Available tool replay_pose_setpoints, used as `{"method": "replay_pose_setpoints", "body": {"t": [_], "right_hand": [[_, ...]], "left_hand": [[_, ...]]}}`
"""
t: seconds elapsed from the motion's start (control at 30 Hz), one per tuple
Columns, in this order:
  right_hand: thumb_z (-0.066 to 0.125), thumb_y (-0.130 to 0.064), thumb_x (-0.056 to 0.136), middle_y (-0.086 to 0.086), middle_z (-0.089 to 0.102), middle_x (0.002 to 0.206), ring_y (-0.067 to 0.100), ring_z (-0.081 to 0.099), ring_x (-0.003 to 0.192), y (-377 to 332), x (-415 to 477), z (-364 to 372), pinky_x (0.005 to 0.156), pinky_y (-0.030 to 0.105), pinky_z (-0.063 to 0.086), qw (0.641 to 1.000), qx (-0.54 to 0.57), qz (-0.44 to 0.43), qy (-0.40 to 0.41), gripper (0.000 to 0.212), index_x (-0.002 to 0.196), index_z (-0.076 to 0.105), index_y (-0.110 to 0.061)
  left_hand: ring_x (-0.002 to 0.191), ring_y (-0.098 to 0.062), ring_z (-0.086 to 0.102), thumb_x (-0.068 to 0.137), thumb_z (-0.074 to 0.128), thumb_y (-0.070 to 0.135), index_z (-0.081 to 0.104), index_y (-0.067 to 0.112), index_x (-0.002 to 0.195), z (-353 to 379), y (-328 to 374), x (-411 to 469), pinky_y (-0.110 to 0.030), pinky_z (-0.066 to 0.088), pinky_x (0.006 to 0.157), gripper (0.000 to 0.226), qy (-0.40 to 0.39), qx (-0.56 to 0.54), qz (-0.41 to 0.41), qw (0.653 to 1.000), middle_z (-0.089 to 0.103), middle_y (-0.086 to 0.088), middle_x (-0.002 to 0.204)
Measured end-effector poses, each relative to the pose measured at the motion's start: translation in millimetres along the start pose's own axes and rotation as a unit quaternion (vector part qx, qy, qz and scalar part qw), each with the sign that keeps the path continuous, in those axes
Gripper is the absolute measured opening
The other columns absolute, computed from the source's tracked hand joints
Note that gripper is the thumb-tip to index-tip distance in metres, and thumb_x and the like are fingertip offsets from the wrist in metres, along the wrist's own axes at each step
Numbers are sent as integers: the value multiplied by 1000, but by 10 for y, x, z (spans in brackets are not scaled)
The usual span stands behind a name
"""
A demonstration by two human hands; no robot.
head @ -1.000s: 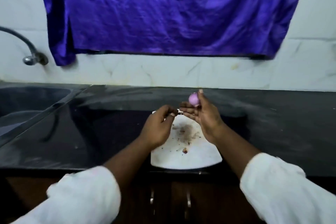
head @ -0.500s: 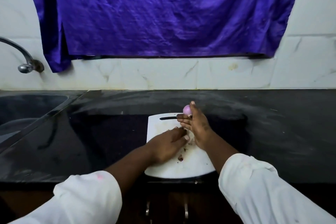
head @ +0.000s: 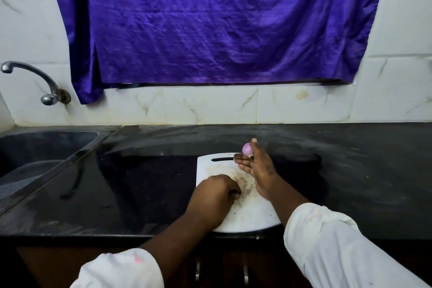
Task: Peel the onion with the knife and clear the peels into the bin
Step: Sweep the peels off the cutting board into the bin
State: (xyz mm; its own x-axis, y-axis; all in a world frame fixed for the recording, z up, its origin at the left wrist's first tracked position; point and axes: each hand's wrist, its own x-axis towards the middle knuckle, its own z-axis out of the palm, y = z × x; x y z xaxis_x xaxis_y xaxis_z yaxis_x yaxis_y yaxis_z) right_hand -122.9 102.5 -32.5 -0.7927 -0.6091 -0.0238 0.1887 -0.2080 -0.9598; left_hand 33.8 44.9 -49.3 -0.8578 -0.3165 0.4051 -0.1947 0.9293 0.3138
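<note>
A small peeled pink onion [head: 247, 148] is held at the fingertips of my right hand [head: 258, 167], above the far edge of a white cutting board [head: 254, 214]. My left hand [head: 216, 199] rests on the board's left half with its fingers curled down onto brown peel scraps [head: 244, 181] smeared across the middle of the board. What the curled fingers hold is hidden. No knife and no bin are in view.
The board lies near the front edge of a black stone counter [head: 350, 170]. A dark sink [head: 35, 154] with a metal tap [head: 35, 82] is at the left. A purple cloth [head: 210, 21] hangs on the tiled wall behind.
My left hand has dropped from in front of the right hand onto the board and curled its fingers over the peel scraps. The right hand stays up with the onion.
</note>
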Motion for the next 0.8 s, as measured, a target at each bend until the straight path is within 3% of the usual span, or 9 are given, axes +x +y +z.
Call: {"method": "replay_pose_setpoints", "body": {"t": [0.1,0.2,0.27,0.33,0.43,0.6,0.8], "right_hand": [[40,-50,104,32,67,121,33,69,99,5,-4,-9,103,44,51,1000,4,-3,-3,57,138,45,-5],[40,-49,104,33,67,122,34,69,101,4,-4,-28,107,47,49,1000,9,-7,-5,57,138,45,-4],[40,-49,104,32,67,121,35,69,103,5,7,-36,108,48,49,1000,11,-4,-7,57,138,45,-4],[40,-51,103,30,68,120,34,70,105,9,18,-40,106,47,50,1000,9,0,-9,57,137,45,-5],[39,-51,104,31,68,120,34,70,103,15,38,-56,106,45,51,1000,14,2,-12,56,137,44,-6],[40,-50,103,29,68,119,28,71,95,29,59,-73,104,45,51,1000,22,0,-21,55,139,43,-8],[42,-51,102,28,68,119,30,71,97,27,63,-66,104,45,52,1000,6,1,-15,52,135,46,-11]], "left_hand": [[83,-10,75,95,65,4,82,22,98,-11,-128,88,-25,58,78,24,28,-149,-75,986,79,9,95],[106,-7,72,100,53,-2,80,19,110,-23,-213,201,-29,55,99,35,-24,-218,-104,970,79,9,110],[119,-9,67,101,47,-3,77,19,121,-45,-241,264,-31,50,109,42,-86,-195,-89,973,75,7,125],[120,-12,67,102,46,0,71,22,132,-79,-246,277,-32,49,110,45,-135,-165,-59,975,70,7,135],[134,-9,58,108,51,19,62,25,143,-103,-223,193,-30,44,115,38,-171,-101,26,980,60,10,149],[139,-4,52,105,58,28,63,27,142,-169,-274,-1,-22,41,115,37,-127,5,121,985,58,13,151],[122,-6,66,101,62,17,74,24,128,-237,-293,-172,-7,37,98,30,-81,45,132,987,72,10,133]]}}
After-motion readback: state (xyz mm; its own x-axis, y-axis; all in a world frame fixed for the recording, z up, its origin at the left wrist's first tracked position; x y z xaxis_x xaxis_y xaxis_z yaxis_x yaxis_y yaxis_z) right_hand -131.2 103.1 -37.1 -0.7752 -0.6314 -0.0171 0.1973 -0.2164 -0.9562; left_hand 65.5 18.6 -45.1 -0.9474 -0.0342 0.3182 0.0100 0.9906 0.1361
